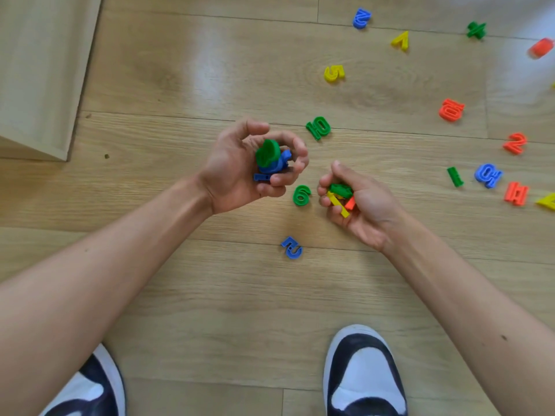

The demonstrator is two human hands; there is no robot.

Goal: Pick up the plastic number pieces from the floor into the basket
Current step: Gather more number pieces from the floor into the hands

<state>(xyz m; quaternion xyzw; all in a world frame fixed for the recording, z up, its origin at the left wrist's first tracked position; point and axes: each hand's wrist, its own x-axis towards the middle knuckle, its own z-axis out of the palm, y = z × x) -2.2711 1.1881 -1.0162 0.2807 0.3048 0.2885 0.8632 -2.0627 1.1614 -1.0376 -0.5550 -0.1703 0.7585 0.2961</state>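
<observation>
My left hand (237, 172) is cupped around a green piece and blue pieces (270, 160). My right hand (360, 202) grips green, yellow and orange pieces (341, 195). On the wooden floor between the hands lies a green 6 (301, 195). A blue piece (292, 248) lies below it and a green 10 (318, 127) above. Further right are a yellow 5 (334, 74), an orange 2 (515, 143), a green 1 (455, 176) and several other coloured pieces. No basket is in view.
A light wooden box or cabinet corner (39, 76) stands at the upper left. My two black-and-white shoes (363, 373) are at the bottom edge. More pieces lie at the top right, among them a blue one (361, 18) and a yellow one (401, 41).
</observation>
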